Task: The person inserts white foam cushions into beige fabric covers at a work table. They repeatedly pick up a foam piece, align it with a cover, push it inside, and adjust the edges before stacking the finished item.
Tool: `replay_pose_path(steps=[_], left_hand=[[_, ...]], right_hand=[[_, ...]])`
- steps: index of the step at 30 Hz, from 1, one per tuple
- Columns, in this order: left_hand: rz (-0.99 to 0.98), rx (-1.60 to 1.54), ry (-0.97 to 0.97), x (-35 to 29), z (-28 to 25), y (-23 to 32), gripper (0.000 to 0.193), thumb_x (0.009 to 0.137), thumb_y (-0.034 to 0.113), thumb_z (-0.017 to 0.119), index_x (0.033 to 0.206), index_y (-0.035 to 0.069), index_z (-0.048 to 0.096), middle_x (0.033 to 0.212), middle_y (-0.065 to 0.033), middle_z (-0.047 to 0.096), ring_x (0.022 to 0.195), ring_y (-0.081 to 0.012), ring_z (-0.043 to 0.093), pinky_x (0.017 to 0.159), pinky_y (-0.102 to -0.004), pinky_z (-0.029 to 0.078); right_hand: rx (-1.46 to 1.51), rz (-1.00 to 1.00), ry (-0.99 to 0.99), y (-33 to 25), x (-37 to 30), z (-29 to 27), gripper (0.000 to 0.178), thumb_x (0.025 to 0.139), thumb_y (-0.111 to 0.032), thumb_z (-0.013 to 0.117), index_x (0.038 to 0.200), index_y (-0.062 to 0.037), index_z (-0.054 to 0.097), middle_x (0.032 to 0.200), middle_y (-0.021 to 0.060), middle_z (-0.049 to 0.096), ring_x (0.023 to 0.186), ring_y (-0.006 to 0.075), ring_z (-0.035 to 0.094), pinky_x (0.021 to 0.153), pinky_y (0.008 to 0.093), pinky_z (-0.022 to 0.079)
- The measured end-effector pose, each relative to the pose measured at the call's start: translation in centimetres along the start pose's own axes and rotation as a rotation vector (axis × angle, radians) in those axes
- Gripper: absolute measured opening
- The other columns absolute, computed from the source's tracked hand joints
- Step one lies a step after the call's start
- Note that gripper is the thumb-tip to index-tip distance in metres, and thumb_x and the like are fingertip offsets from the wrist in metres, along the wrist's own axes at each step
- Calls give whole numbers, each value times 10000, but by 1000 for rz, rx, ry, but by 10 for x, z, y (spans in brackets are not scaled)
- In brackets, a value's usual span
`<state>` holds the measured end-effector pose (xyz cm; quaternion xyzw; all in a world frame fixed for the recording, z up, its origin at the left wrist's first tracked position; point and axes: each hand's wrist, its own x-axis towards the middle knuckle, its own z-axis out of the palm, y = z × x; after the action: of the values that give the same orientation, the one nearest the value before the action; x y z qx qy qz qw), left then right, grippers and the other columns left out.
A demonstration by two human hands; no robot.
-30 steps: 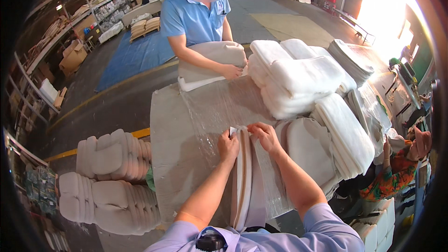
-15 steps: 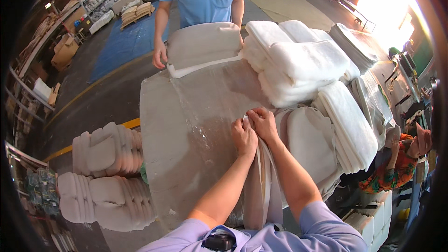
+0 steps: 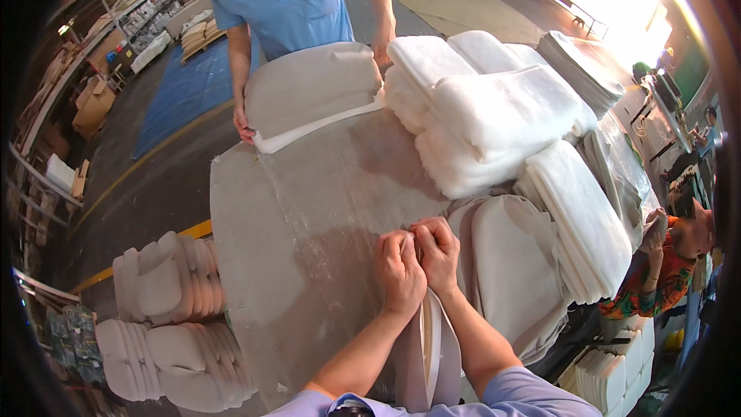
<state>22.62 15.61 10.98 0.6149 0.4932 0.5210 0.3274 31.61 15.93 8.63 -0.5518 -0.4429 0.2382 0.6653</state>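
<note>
Risk: your fabric piece (image 3: 438, 355) could skew or pucker, likely from uneven pull or a loosened pinch.
Fabric look: long, greyish, layers parted lengthwise, pale band inside.
Place: from your fingers toward your body, above the bench (image 3: 309, 205).
Left hand (image 3: 402, 269): pinching its far end.
Right hand (image 3: 437, 253): pinching alongside.

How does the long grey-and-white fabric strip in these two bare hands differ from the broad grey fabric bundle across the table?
The fabric strip is narrow; the fabric bundle is much broader. The strip is pinched by the bare left hand and bare right hand, running toward the wearer; the bundle lies crosswise on the wide grey table. Both show grey and white.
</note>
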Motion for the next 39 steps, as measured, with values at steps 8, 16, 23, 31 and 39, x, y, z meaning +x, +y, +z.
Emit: replay_pose_path(steps=[8, 16, 23, 31, 39], left_hand=[[79, -69, -88, 10, -11, -7, 85, 1019, 72, 688, 964, 24, 644, 1008, -114, 663, 956, -280, 642, 847, -401, 531], [145, 92, -166, 40, -34, 2, 161, 965, 122, 776, 930, 15, 661, 941, -107, 649, 813, -275, 639, 719, -395, 527], [-207, -461, -138, 34, -37, -24, 221, 1114, 204, 617, 981, 44, 693, 921, -32, 707, 856, -100, 633, 771, -286, 516], [-1092, -659, -610, -25, -24, -146, 628, 1144, 590, 383, 1337, 60, 658, 1127, -50, 713, 1020, -141, 663, 951, -331, 553], [-1131, -1026, -631, -69, 22, -160, 639, 1127, 637, 364, 1298, 93, 653, 1094, -50, 695, 965, -169, 657, 872, -355, 560]], right_hand=[[35, -15, -68, 6, 1, -12, 132, 1023, -99, 699, 970, 18, 729, 1065, 140, 727, 989, 206, 670, 882, 329, 530], [-112, 30, -655, -24, 69, -32, 320, 977, -97, 706, 1287, -18, 732, 1256, 139, 721, 1178, 285, 673, 1023, 400, 531], [-108, -9, -451, -16, 41, -31, 226, 1036, -202, 665, 1011, 10, 741, 1159, 116, 749, 1083, 261, 678, 947, 372, 528], [26, -204, -193, -44, 11, -27, 272, 1040, -232, 672, 893, -10, 725, 1030, 105, 736, 930, 215, 594, 884, 354, 450], [-1, -260, -197, -41, 5, -23, 279, 1019, -270, 694, 872, -39, 748, 1030, 97, 764, 860, 205, 604, 807, 350, 446]])
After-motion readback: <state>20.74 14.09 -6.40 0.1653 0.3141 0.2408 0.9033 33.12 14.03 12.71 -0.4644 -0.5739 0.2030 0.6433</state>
